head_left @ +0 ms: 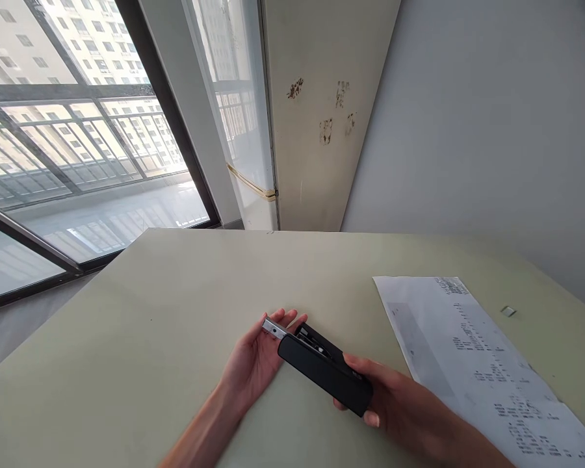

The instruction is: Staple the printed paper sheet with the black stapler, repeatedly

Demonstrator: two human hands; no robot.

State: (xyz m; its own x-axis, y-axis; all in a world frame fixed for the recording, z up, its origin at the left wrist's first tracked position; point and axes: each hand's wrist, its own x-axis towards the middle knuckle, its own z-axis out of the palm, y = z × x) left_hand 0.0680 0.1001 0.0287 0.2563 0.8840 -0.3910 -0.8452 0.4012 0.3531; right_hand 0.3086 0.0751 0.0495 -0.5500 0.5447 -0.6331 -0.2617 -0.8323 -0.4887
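A black stapler is held above the table, its arm swung apart from its base so that the inner parts show. At its front end the silvery metal track sticks out. My right hand is closed round the rear end, thumb on top and fingertips beneath. My left hand lies palm up under and beside the metal tip, its fingers stretched out. Whether the left fingertips touch the metal I cannot tell. A printed white sheet of paper lies to the right, partly behind my right forearm.
The pale table spreads under both hands. Beyond the paper lies a small silvery rectangular piece, too small to name. A fridge stands behind the table's far edge, with a glass window at left and a wall at right.
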